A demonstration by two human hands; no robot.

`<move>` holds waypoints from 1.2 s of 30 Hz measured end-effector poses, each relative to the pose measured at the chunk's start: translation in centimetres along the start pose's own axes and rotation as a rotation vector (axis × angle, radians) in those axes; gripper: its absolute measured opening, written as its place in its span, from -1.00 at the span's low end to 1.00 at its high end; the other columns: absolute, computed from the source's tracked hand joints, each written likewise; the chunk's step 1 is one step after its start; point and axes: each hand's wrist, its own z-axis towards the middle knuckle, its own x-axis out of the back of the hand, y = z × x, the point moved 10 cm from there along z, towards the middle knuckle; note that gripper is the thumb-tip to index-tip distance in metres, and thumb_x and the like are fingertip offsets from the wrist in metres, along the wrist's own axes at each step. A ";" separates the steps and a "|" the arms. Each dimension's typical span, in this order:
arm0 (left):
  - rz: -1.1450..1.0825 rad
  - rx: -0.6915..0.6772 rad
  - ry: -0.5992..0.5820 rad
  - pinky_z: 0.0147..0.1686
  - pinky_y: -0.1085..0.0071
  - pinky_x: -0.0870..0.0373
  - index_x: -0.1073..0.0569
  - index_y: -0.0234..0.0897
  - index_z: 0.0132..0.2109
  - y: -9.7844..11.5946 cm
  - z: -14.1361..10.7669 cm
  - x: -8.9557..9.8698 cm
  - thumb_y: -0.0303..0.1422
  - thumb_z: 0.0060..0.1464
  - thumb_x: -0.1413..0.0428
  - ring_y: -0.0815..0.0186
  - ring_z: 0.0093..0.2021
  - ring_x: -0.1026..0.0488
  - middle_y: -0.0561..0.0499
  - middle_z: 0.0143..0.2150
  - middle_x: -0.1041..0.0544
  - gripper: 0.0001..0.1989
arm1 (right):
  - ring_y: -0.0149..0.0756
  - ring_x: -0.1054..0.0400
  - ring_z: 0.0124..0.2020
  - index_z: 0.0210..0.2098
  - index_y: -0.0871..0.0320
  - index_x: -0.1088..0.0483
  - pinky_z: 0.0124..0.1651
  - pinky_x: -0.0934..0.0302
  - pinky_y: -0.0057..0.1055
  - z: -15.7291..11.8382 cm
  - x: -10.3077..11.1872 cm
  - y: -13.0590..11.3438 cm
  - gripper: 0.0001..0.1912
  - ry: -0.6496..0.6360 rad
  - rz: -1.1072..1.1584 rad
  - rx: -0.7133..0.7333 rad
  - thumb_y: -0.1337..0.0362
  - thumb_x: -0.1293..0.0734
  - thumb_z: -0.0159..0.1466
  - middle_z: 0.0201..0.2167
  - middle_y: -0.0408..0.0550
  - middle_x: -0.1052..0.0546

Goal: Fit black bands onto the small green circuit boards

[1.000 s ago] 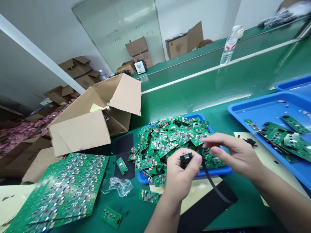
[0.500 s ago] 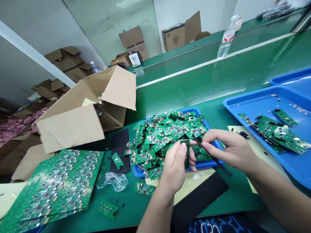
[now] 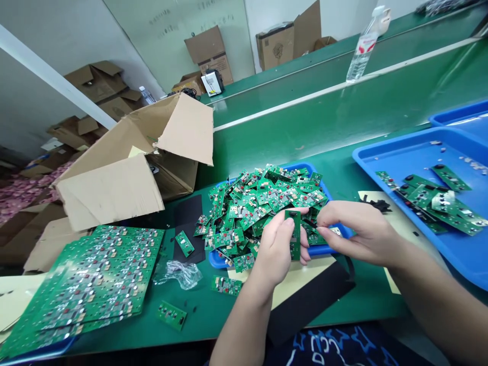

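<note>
My left hand (image 3: 276,254) is closed around a small green circuit board (image 3: 295,241), held upright with the thumb across its face. Just to the right, my right hand (image 3: 362,231) has thumb and forefinger pinched together, a little apart from the board. A thin black strip (image 3: 349,269) hangs below that hand, its upper part hidden by the fingers. Behind both hands a heap of loose circuit boards (image 3: 247,213) fills a blue tray (image 3: 217,261). A wide black sheet (image 3: 312,305) lies under my forearms on pale yellow paper (image 3: 280,292).
To the left are stacked uncut board panels (image 3: 102,279), crumpled clear plastic (image 3: 179,274) and an open cardboard box (image 3: 110,193). A blue tray (image 3: 385,152) with several boards stands on the right, beside black scraps (image 3: 377,203). A water bottle (image 3: 360,58) stands farther back.
My right hand has drawn slightly away from the board, and the black strip no longer reaches toward it. The board now faces me more fully. The view has tilted down a little.
</note>
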 end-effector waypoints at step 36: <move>0.153 0.027 -0.011 -0.69 0.55 -0.24 -0.22 -0.28 -0.47 0.1 0.1 -0.9 -0.19 0.20 0.15 0.49 -0.72 -0.24 0.14 -0.67 -0.28 -0.66 | -0.40 -0.29 -0.58 -0.46 0.12 -0.25 -0.50 -0.15 -0.45 0.0 0.2 1.6 -0.82 0.016 -0.206 -0.102 0.29 -0.19 0.28 -0.60 -0.16 -0.39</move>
